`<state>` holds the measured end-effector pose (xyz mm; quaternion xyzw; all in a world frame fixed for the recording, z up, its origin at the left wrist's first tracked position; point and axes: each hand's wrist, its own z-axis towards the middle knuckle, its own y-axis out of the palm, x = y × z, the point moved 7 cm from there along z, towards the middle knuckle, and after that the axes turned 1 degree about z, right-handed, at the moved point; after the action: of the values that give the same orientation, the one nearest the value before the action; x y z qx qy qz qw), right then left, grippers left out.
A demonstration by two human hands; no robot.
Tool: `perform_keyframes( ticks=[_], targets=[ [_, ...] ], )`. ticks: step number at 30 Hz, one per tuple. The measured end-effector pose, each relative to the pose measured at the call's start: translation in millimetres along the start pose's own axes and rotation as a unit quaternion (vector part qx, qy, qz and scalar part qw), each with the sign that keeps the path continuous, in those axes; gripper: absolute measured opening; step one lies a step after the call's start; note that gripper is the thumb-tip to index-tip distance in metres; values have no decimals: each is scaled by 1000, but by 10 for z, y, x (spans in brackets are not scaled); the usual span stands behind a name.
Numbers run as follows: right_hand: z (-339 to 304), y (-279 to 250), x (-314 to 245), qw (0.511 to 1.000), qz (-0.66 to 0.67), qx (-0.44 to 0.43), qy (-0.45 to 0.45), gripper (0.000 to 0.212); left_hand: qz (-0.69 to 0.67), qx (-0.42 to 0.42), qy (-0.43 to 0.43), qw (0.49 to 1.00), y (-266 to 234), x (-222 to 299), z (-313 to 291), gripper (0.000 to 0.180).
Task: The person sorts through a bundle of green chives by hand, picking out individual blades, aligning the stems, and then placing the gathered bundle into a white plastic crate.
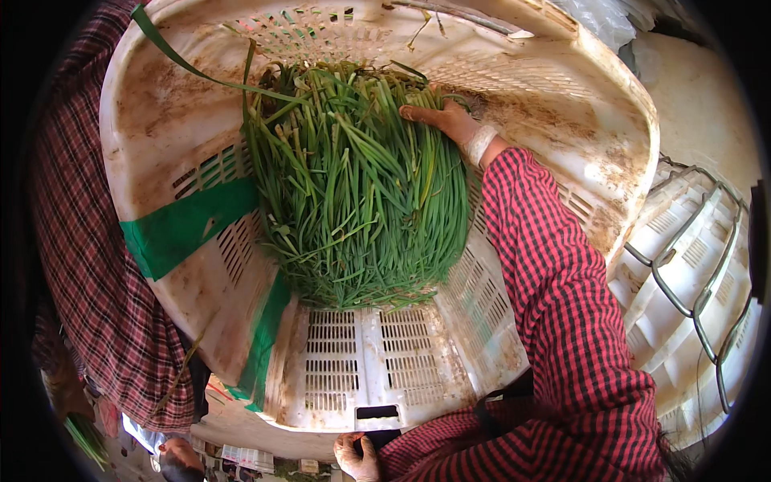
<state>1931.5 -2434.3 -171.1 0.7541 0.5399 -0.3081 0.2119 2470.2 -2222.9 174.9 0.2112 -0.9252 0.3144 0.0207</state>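
White plastic, smeared with brown soil and strapped with green tape, makes up the big slotted basket that holds a thick mass of long green leaves. The leaves lie deep inside it, packed side by side, with their paler, browner ends at the top and their finer tips bunched toward the wall that has the handle slot. One stray leaf arches out over the basket's upper left rim. At the top right of the mass is the right-hand grip — thumb laid flat across the leaves, fingers hidden behind the edge, so I cannot tell how tightly it closes on them. Low in the view, the left-hand grip looks loosely curled beside the basket's lower rim, just below the slot; it is partly cut off by the frame edge, and whether it holds the rim is unclear. Each leaf looks light, limp and easily creased, perhaps a little slick, though the whole mass is probably fairly heavy. The firmer ends at the top seem the best place to take hold — a broad handful, fingers underneath, since pinching the soft tips would likely bruise or scatter them.
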Motion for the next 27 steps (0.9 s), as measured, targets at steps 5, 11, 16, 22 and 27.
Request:
perform_keyframes(
  ticks=[5, 11, 16, 22, 27],
  targets=[
    [-395, 421, -267, 986, -152, 22, 58, 118, 27, 4, -13, 1000, -19, -7, -60, 13],
    [-526, 560, -502, 968, -239, 13, -73, 113, 42, 2, -33, 999, -16, 0, -60, 15],
    [-418, 671, -473, 984, -178, 5, 2, 122, 4, 16, -50, 999, -35, 48, -62, 14],
    [-698, 678, -512, 996, -75, 33, 29, 109, -13, 24, -65, 997, -41, -95, -106, 14],
    [-1123, 634, -176, 987, 133, 73, 46, 75, -187, 95, -105, 972, 28, -583, 90, 11]
  ],
)
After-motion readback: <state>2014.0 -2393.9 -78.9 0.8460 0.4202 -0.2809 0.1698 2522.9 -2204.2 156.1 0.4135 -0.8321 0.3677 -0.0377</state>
